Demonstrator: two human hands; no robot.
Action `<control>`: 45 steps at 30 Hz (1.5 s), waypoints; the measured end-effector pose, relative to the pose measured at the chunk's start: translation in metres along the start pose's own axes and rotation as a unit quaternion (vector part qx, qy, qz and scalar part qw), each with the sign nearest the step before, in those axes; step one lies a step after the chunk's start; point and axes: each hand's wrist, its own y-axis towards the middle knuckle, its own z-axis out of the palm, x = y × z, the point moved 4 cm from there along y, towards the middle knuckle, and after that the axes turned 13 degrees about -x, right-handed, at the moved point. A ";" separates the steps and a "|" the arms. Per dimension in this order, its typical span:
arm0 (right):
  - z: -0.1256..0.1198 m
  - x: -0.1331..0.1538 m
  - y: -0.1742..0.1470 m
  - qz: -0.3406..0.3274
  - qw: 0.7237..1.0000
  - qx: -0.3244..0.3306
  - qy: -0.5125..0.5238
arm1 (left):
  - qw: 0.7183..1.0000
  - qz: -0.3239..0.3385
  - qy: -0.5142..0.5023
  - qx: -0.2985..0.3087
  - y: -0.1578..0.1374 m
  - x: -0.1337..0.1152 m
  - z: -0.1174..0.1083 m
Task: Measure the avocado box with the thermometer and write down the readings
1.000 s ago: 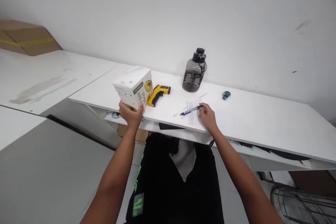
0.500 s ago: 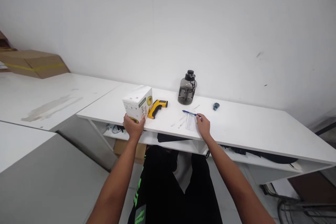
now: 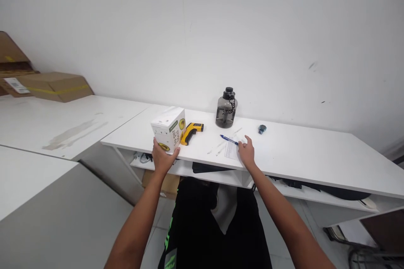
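A white box (image 3: 168,130) with avocado pictures and printed text stands near the front edge of the white table. My left hand (image 3: 162,159) grips its near end, fingers along the left side and thumb at the front right corner. Just right of the box lies a yellow and black infrared thermometer (image 3: 191,133). My right hand (image 3: 246,152) rests over a small printed paper (image 3: 231,149), its index finger lifted and apart from the thumb. A blue pen (image 3: 227,138) lies across the paper, its near end touching or close to my thumb.
Behind the paper stands a dark translucent water jug (image 3: 226,108) by the wall. A small dark blue-green object (image 3: 261,128) lies to the right. Cardboard boxes (image 3: 59,86) sit at the far left. Beneath the tabletop, a shelf (image 3: 186,169) holds dark items.
My right index finger has lifted off the pen, which was pinched before. My left hand still holds the box. The view has shifted slightly, so everything appears a little lower and further right.
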 end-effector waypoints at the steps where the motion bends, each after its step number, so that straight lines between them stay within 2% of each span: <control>1: 0.001 -0.002 0.000 0.002 1.000 0.002 0.005 | 1.000 -0.002 0.001 -0.004 -0.001 0.000 0.001; 5: 0.003 -0.006 0.001 0.005 1.000 0.001 0.022 | 0.999 -0.019 0.002 -0.028 -0.011 0.005 0.005; 9: 0.004 -0.008 0.002 0.001 1.000 -0.004 0.031 | 0.994 -0.104 0.004 -0.038 -0.024 0.012 0.010; 14: 0.003 -0.008 0.003 0.006 0.999 -0.008 0.032 | 0.984 -0.169 0.003 -0.048 -0.032 0.004 0.007; 17: 0.003 -0.003 0.002 -0.008 1.000 0.012 -0.016 | 0.988 -0.127 0.027 -0.079 -0.022 -0.010 -0.001; 20: 0.009 0.005 -0.001 -0.057 0.988 0.073 -0.122 | 0.993 -0.059 -0.003 -0.100 -0.003 -0.022 -0.006; 22: 0.013 0.011 -0.003 -0.101 0.972 0.103 -0.185 | 0.993 -0.081 -0.030 -0.086 0.007 -0.022 -0.003; 25: 0.022 0.034 -0.005 -0.181 0.958 0.075 -0.209 | 0.989 -0.140 -0.013 -0.041 0.012 -0.013 0.006; 27: 0.037 0.059 -0.009 -0.221 0.955 0.050 -0.192 | 0.989 -0.142 0.012 -0.042 0.010 -0.009 0.009; 29: 0.065 0.088 -0.017 -0.219 0.956 0.076 -0.178 | 0.990 -0.123 0.027 -0.058 0.008 -0.008 0.010; 33: 0.143 0.136 -0.037 -0.146 0.945 0.214 -0.202 | 0.992 -0.097 0.046 -0.072 0.005 -0.006 0.011; 36: 0.187 0.152 -0.044 -0.089 0.941 0.242 -0.221 | 0.992 -0.094 0.053 -0.073 0.004 -0.005 0.011; 40: 0.210 0.154 -0.040 -0.060 0.939 0.249 -0.229 | 0.991 -0.091 0.052 -0.082 0.002 -0.005 0.012; 45: 0.210 0.150 -0.045 -0.096 0.913 0.308 -0.249 | 0.990 -0.093 0.057 -0.094 0.001 -0.003 0.013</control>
